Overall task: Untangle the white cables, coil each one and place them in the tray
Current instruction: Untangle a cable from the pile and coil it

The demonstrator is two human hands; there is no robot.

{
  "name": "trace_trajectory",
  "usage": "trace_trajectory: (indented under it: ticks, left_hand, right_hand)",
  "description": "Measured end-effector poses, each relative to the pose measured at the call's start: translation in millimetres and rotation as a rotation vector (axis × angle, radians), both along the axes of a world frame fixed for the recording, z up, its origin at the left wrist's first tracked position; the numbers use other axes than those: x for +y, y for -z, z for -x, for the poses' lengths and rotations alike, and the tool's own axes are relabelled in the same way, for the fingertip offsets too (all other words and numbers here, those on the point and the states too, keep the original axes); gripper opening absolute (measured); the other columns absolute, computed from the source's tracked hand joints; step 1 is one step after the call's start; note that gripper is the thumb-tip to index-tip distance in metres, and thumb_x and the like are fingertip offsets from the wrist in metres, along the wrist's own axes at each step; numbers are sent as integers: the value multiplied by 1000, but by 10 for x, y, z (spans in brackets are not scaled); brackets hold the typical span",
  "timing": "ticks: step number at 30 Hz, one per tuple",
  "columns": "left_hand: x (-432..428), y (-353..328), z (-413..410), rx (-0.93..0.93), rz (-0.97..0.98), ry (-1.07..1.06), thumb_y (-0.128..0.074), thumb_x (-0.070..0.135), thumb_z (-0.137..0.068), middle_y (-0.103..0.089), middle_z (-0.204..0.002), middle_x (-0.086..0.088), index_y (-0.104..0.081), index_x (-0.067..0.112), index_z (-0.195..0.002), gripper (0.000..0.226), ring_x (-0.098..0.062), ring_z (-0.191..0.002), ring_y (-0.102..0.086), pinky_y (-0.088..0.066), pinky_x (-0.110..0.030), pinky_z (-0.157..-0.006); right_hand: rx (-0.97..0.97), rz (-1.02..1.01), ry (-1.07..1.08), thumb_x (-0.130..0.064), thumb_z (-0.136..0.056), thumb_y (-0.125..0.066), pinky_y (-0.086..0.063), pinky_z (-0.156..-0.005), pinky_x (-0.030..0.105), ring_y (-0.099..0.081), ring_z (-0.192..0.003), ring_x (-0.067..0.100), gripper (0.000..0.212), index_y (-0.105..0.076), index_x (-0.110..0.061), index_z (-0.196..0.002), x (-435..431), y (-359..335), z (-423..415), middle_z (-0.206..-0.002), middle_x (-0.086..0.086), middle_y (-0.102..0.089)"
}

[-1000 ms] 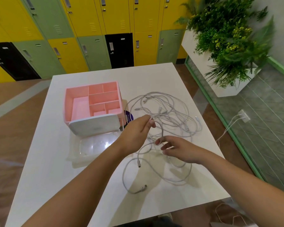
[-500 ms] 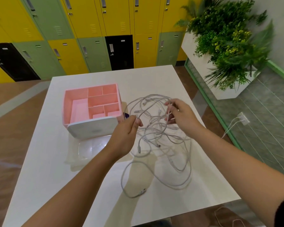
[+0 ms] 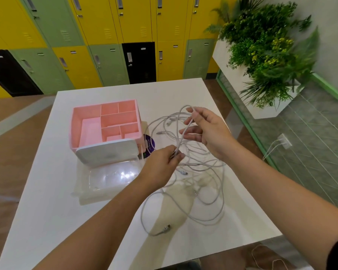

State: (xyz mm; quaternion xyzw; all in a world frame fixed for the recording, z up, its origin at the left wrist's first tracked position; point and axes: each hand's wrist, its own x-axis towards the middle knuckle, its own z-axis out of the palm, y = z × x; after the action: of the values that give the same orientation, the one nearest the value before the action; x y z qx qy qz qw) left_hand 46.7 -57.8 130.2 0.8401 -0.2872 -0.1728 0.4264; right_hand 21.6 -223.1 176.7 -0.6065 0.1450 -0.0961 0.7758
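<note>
The white cables [image 3: 184,131] lie in one loose tangle on the right half of the table [image 3: 47,201], with part of the knot lifted off the surface between our hands. Our left hand [image 3: 160,164] has its grip clamped on a strand, thumb and fingertips pinched together at the lower end of the raised length. Our right hand [image 3: 211,133], farther and higher, pinches the same bundle near its top between thumb and forefinger, the other fingers spread loosely. The rest of the loops trail down onto the table, and one plug end [image 3: 165,228] rests near the near edge. Just left of the tangle stands the pink tray [image 3: 75,129] with its several compartments. A white panel [image 3: 107,151] leans against its near side, and a clear plastic dish [image 3: 113,176] lies flat in front of that. A purple disc [image 3: 149,145] shows between tray and cables. Beyond the table are yellow, green and black lockers [image 3: 105,36], and a planter [image 3: 271,55] stands far right.
</note>
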Motion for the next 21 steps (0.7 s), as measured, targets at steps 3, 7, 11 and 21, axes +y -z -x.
trace_trajectory:
  ticks: [3, 7, 11, 21]
  left_hand:
    - [7, -22, -17, 19, 39, -22, -53, 31, -97, -39, -57, 9, -41, 18, -67, 35, -4, -51, -37, -31, -18, -51]
    - [-18, -119, -33, -8, 61, -32, -51, 29, -99, -40, -55, 10, -38, 26, -64, 37, -2, -51, -40, -31, -16, -51]
    - [-30, -228, -38, -22, 102, -23, -50, 30, -99, -39, -56, 11, -39, 24, -65, 36, -3, -53, -39, -31, -17, -52]
    - [7, -250, -101, -140, 82, -47, -50, 27, -99, -38, -56, 7, -37, 18, -66, 36, -7, -54, -37, -28, -21, -51]
  right_hand:
    - [108, 12, -27, -29, -103, -36, -55, -68, 31, -65, -71, 20, 27, -58, -13, -103, -28, 252, 132, -87, 8, -61]
    - [389, 414, -256, -22, -96, -47, -47, -86, 28, -63, -93, 18, 17, -60, -19, -107, 6, 799, 375, -97, 0, -64]
    - [364, 1002, -330, -10, -90, -59, -34, -82, 17, -47, -92, 12, 36, -54, -15, -125, -60, 1150, 407, -103, -1, -45]
    - [388, 853, -112, -20, -94, -58, -42, -72, 28, -54, -72, 12, 18, -68, -25, -81, -205, 1048, 183, -72, -9, -59]
